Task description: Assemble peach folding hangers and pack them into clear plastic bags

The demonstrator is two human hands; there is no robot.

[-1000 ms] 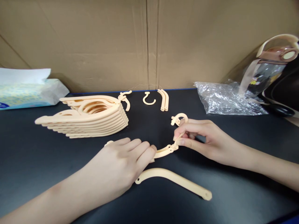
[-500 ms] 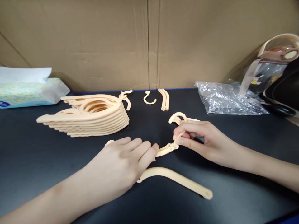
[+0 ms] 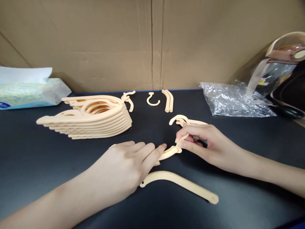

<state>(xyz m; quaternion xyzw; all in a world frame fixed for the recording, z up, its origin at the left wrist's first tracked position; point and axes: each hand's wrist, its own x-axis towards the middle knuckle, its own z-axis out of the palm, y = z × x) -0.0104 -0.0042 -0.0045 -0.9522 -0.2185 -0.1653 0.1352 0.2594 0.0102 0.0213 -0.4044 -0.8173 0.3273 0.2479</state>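
Free lane between hanger stack (image 3: 95, 120) and right hand (image 3: 215, 144), loose hook (image 3: 153, 104) at far end

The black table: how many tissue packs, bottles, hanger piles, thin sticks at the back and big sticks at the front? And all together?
Tissue pack: 1
Bottle: 1
Hanger pile: 1
Thin sticks: 2
Big stick: 1
Total: 6

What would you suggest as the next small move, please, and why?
I'd probably steady the curved piece with the left hand and gently press the hook against its end with the right hand, since one grips that piece and the other pinches the hook close to where they meet.
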